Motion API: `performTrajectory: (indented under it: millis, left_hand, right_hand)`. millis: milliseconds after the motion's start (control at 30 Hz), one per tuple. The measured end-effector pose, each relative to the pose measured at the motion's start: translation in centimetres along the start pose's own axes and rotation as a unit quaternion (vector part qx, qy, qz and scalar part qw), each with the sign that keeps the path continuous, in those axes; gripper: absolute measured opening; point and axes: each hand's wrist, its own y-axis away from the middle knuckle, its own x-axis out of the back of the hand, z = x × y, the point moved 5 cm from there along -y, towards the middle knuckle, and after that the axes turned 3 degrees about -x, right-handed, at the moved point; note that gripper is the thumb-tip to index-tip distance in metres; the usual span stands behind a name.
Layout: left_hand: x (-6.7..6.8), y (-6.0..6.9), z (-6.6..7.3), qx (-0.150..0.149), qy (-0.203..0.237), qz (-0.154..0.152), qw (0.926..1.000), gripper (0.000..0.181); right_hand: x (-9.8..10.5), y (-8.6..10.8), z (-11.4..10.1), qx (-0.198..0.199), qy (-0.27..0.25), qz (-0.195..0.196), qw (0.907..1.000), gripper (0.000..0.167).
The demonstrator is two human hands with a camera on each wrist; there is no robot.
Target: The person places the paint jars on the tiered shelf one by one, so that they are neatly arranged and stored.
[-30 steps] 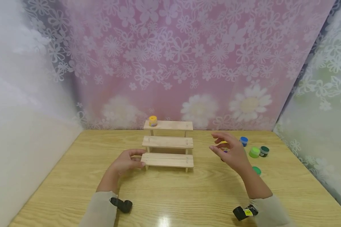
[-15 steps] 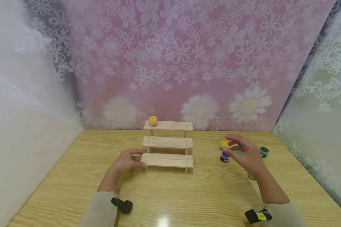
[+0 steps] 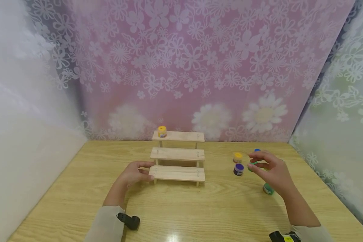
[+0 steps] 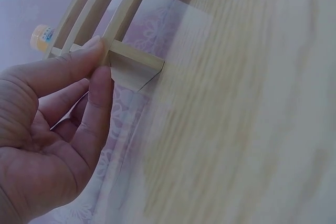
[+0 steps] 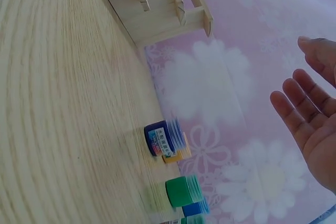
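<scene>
My left hand (image 3: pixel 134 174) grips the left end of the lowest tier of a three-tier wooden display stand (image 3: pixel 176 173). Its thumb and fingers pinch the wood in the left wrist view. A yellow paint jar (image 3: pixel 162 131) stands upright at the left of the top tier. Over the jars on the right hovers my right hand (image 3: pixel 272 171), thumb and fingers apart with nothing between them. Just left of its fingertips are a purple paint jar (image 3: pixel 238 169) and another yellow paint jar (image 3: pixel 237 157). A green paint jar (image 3: pixel 252 165) is partly hidden behind the fingers.
Another green jar (image 3: pixel 268 188) stands nearer, below the right wrist. A blue jar (image 3: pixel 257 151) shows partly behind the right hand. The wooden table (image 3: pixel 199 211) meets a pink flowered backdrop (image 3: pixel 181 84) at the rear.
My right hand has moved right and slightly toward me, from near the yellow and purple jars to above the green ones, uncovering the former. The left hand keeps its grip on the stand.
</scene>
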Motion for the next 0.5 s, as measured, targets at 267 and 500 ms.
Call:
performTrajectory:
  millis: [267, 500]
  left_hand:
    - [-0.2, 0.1, -0.2, 0.007, 0.005, -0.001, 1.0, 0.052]
    - [-0.2, -0.1, -0.2, 0.004, 0.019, -0.013, 0.9997, 0.053]
  right_hand:
    - [1.2, 0.9, 1.0, -0.026, 0.014, -0.015, 0.9995, 0.035]
    - [2.5, 1.5, 2.2, -0.065, 0.021, -0.066, 0.9955, 0.039]
